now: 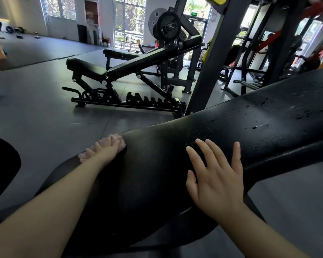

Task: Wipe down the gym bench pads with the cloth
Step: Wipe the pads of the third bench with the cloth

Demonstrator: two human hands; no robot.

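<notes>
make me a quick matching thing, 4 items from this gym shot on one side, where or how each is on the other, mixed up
Items:
1. cloth
2. right hand
3. water droplets
4. adjustable bench

Descriptions:
A. flat on the near pad, fingers spread
B. on the floor beyond, back raised
C. under the left hand, at the pad's far edge
D. scattered on the pad's right part

Pairs: 1-C, 2-A, 3-D, 4-B

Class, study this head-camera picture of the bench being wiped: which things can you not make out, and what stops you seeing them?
- Pink cloth: mostly covered by the left hand in the head view.
- Bench pad: its far end is cut off by the right edge.
- Right hand: whether its palm touches the pad is unclear.
- Green sign: too small to read.
</notes>
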